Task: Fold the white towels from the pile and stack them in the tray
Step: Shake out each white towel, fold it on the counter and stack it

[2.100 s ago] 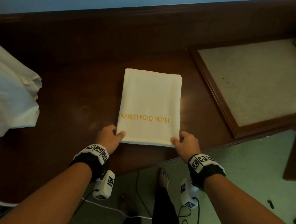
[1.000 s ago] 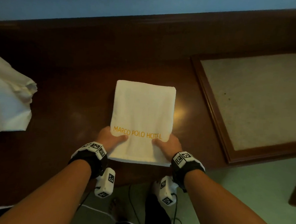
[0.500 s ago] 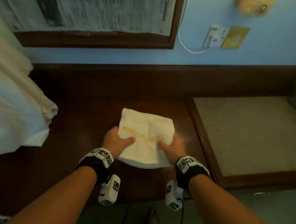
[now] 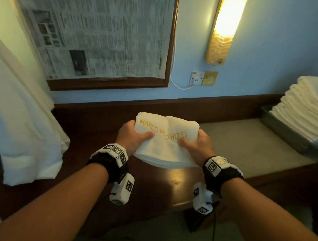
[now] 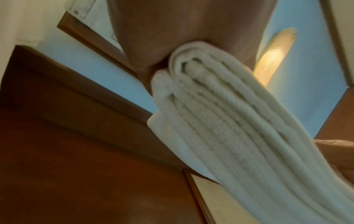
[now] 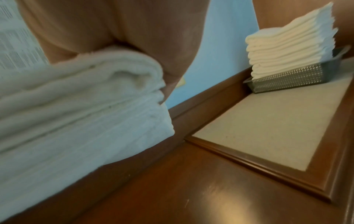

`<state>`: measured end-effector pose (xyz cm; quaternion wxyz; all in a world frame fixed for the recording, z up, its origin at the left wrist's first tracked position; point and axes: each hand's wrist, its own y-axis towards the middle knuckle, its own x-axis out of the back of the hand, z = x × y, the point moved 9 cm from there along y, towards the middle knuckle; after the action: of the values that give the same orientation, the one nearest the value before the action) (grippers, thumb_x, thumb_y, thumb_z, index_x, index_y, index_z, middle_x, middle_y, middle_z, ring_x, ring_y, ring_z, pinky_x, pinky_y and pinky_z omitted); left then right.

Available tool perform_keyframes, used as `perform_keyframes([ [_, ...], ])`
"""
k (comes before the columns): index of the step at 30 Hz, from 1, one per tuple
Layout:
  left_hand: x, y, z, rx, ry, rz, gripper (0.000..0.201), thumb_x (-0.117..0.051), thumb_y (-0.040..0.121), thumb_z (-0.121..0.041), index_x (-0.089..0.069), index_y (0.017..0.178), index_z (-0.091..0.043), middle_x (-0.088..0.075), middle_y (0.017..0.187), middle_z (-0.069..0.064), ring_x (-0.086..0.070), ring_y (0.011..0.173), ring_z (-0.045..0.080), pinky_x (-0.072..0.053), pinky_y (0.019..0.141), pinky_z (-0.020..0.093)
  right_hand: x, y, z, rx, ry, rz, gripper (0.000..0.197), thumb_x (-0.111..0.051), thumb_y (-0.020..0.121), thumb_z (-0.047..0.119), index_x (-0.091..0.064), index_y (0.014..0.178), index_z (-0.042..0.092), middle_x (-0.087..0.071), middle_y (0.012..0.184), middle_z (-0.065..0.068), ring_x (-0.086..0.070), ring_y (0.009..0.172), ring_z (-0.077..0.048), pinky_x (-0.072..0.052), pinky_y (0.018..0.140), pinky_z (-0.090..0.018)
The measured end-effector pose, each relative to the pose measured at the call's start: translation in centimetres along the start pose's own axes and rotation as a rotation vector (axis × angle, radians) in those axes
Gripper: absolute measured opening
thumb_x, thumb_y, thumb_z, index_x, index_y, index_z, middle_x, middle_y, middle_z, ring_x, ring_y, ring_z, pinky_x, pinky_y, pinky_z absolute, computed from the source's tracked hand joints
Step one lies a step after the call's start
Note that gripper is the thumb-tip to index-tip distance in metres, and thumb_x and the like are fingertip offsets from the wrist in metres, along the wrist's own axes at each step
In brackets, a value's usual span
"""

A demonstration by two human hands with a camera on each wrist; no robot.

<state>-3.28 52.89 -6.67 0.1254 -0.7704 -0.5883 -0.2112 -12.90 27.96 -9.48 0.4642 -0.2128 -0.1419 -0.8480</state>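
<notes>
A folded white towel with gold "MARCO POLO HOTEL" lettering is lifted off the dark wooden table. My left hand grips its left edge and my right hand grips its right edge, thumbs on top. The wrist views show the towel's layered edge held under each palm. At the far right a grey perforated tray holds a tall stack of folded white towels. The unfolded white pile lies at the left.
A beige inset panel with a wooden frame lies between the held towel and the tray. A framed newspaper, a lit wall lamp and a socket are on the blue wall behind. Cables hang below the table's front edge.
Both hands moved from the towel's near corners to its sides and lifted it off the table. The view has tilted up, bringing the wall and the tray's stack into sight.
</notes>
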Motion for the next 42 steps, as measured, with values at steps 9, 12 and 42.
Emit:
perform_keyframes([
  [9,-2.3,-2.1,-8.9,-0.167,-0.038,0.048,0.041,-0.087,0.075,-0.034,-0.064,0.102,-0.015,-0.071,0.1,0.001,-0.069,0.087,0.016,-0.059,0.075,0.034,9.5,-3.5,2.7,0.052,-0.01,-0.142,0.052,-0.084,0.069,0.042,-0.061,0.109,0.016,-0.07,0.104,-0.002,-0.069,0.091,-0.022,-0.058,0.083,-0.048],
  [12,-4.7,-2.1,-12.0,-0.215,-0.06,0.077,0.043,-0.087,0.074,-0.035,-0.065,0.103,-0.013,-0.072,0.101,0.002,-0.07,0.088,0.018,-0.06,0.078,0.038,13.1,-4.0,2.5,0.057,-0.006,-0.187,0.053,-0.084,0.07,0.04,-0.06,0.112,0.016,-0.07,0.105,-0.002,-0.068,0.092,-0.021,-0.058,0.084,-0.047],
  [42,-49.1,-6.7,-32.7,-0.293,-0.001,0.391,0.028,-0.08,0.081,-0.035,-0.063,0.095,-0.018,-0.066,0.088,-0.007,-0.064,0.082,0.011,-0.048,0.067,0.026,51.8,-4.5,-23.0,-0.2,-0.142,-0.448,0.053,-0.084,0.075,0.036,-0.058,0.113,0.01,-0.065,0.109,-0.004,-0.062,0.098,-0.021,-0.05,0.08,-0.034],
])
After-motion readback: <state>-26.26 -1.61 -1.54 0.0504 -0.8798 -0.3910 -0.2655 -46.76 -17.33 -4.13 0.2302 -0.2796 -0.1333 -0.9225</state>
